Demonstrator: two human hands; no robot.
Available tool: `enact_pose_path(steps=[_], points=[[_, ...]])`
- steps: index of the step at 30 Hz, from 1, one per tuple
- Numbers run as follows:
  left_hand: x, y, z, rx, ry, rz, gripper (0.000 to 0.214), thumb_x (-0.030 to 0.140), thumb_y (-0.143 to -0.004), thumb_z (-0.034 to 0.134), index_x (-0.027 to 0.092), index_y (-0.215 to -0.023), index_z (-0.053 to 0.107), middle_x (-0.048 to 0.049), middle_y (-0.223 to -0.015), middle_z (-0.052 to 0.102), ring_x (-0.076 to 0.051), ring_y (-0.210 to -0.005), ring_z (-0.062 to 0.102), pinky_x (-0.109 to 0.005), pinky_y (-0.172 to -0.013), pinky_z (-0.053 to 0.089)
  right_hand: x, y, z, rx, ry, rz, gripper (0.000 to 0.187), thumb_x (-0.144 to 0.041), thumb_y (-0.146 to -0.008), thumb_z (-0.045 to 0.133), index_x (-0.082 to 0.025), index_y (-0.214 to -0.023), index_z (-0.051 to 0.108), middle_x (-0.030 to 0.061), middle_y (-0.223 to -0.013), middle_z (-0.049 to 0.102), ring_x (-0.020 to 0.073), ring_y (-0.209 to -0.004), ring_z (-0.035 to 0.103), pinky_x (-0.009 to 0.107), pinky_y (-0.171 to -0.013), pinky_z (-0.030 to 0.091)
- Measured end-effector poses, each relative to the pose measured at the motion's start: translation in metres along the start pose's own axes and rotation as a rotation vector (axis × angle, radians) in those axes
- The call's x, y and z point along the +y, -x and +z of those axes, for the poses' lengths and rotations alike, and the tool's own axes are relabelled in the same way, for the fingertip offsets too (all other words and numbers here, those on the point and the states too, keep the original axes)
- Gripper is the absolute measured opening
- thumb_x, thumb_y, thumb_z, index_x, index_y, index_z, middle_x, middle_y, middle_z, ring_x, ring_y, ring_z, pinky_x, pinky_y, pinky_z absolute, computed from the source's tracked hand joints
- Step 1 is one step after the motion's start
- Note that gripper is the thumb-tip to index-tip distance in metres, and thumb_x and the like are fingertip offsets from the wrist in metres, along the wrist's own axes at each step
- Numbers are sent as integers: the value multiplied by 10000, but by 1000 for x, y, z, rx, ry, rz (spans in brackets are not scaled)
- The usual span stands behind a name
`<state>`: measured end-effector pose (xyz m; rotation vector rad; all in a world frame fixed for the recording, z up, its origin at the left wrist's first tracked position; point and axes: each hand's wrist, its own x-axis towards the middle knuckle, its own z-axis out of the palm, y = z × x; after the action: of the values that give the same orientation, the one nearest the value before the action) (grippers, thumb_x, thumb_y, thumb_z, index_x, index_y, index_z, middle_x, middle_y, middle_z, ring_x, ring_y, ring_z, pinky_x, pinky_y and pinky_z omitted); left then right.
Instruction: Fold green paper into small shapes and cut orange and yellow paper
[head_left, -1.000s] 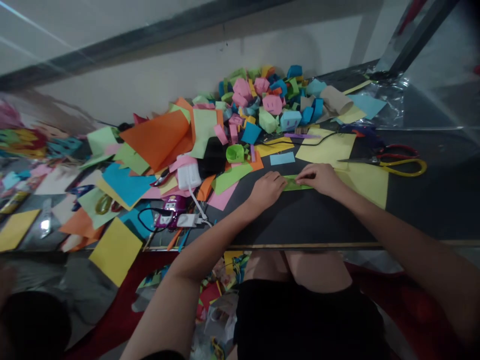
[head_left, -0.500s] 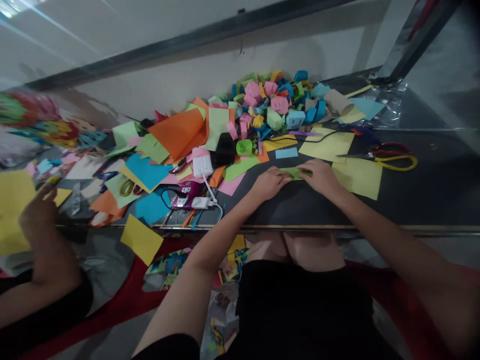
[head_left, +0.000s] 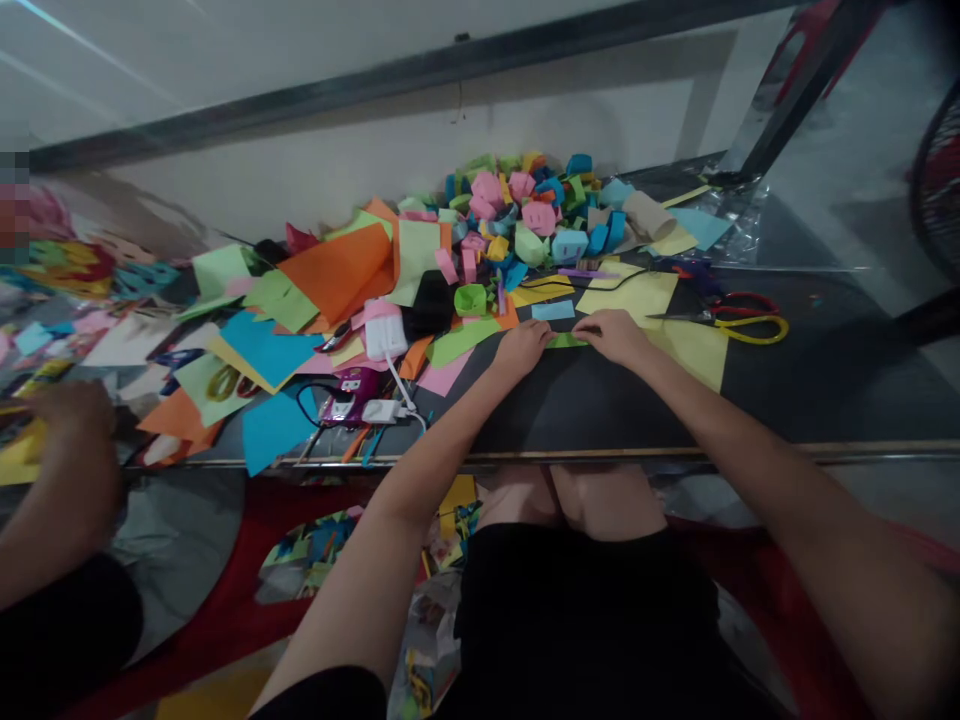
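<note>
A narrow strip of green paper [head_left: 568, 340] lies on the dark table between my two hands. My left hand [head_left: 523, 346] has its fingers closed on the strip's left end. At the other end, the fingertips of my right hand [head_left: 611, 335] pinch the same strip. Just beyond them is a small light-blue paper piece [head_left: 553, 311]. Yellow sheets [head_left: 694, 350] lie under and beside my right wrist. To the right rest scissors [head_left: 750, 322] with one red and one yellow handle loop.
Folded paper shapes [head_left: 536, 215] are heaped against the wall. Coloured sheets [head_left: 337, 265], a white charger [head_left: 385, 335] and a purple power strip [head_left: 351, 395] with cables crowd the left. A co-worker's arm [head_left: 71, 470] reaches in there. A fan [head_left: 941, 180] stands at far right.
The green strip looks narrower between my hands. The co-worker's hand has moved left and up. A yellow sheet has gone from the table's front edge; yellow shows lower down. The view has shifted right.
</note>
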<state>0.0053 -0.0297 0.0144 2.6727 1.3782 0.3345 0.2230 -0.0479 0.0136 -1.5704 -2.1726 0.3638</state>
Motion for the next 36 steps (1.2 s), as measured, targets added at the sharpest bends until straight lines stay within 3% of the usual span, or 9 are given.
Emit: enact_pose_path(steps=[5, 8, 11, 16, 24, 27, 30, 33, 36], points=[[1, 3, 3, 150, -16, -35, 231, 330, -1003, 611, 251, -1179, 738, -86, -1256, 719, -264, -1198, 641, -390, -964, 499, 4, 6, 6, 79, 30, -23, 215, -312, -963, 663, -222, -1054, 836, 101, -1020, 777, 256, -981, 685, 382, -893, 512], [-2, 6, 7, 128, -32, 16, 252, 276, -1033, 536, 225, -1043, 783, -78, -1153, 762, -253, -1122, 673, -388, -961, 507, 4, 11, 11, 116, 124, -54, 267, -369, -1005, 605, -241, -1062, 833, 102, -1085, 768, 272, -1068, 653, 426, -963, 478], [-8, 12, 6, 52, -63, 76, 318, 255, -1049, 473, 186, -1180, 755, -98, -1241, 745, -250, -1162, 672, -363, -971, 520, 6, 13, 15, 124, 179, -64, 301, -321, -1035, 535, -250, -1082, 824, 94, -1228, 757, 289, -1180, 631, 470, -1011, 464], [-31, 37, -7, -120, -60, 268, 567, 432, -1082, 358, 163, -1578, 417, -99, -1640, 425, -249, -1524, 400, -415, -1237, 335, 15, 13, 16, 0, 155, -142, 407, -233, -1046, 412, -224, -1284, 741, 64, -1363, 710, 250, -1306, 613, 498, -1148, 410], [-49, 58, -19, -259, -33, 270, 663, 532, -1074, 225, 207, -1652, 239, -72, -1712, 263, -241, -1595, 238, -463, -1294, 217, 44, 31, -7, -290, 252, -160, 657, -495, -1038, 347, -251, -1647, 319, 19, -1690, 336, 290, -1570, 286, 529, -1277, 276], [-44, 58, -20, -250, -37, 259, 689, 552, -1068, 223, 179, -1647, 250, -81, -1710, 264, -243, -1595, 239, -458, -1299, 200, 25, 35, -15, -204, 271, -201, 670, -495, -1039, 328, -232, -1655, 298, 36, -1687, 340, 294, -1569, 291, 536, -1300, 203], [-37, 59, -17, -231, -50, 246, 791, 643, -1030, 299, 141, -1640, 261, -116, -1703, 274, -268, -1592, 247, -472, -1302, 188, -17, 31, -7, -53, 214, -252, 674, -456, -1056, 283, -158, -1660, 270, 77, -1706, 281, 298, -1587, 237, 535, -1304, 174], [-32, 60, -12, -209, -55, 221, 894, 726, -974, 379, 112, -1619, 307, -167, -1680, 312, -295, -1581, 278, -483, -1296, 210, -57, 25, 20, -141, 99, -249, 691, -472, -1063, 241, -84, -1626, 340, 133, -1671, 350, 295, -1564, 305, 495, -1272, 291], [-32, 61, -8, -183, -35, 197, 813, 665, -1018, 318, 107, -1609, 332, -158, -1676, 324, -269, -1582, 280, -455, -1295, 223, -71, 24, 41, -215, 49, -158, 659, -427, -1061, 241, -83, -1598, 405, 133, -1656, 377, 279, -1549, 343, 474, -1270, 305]])
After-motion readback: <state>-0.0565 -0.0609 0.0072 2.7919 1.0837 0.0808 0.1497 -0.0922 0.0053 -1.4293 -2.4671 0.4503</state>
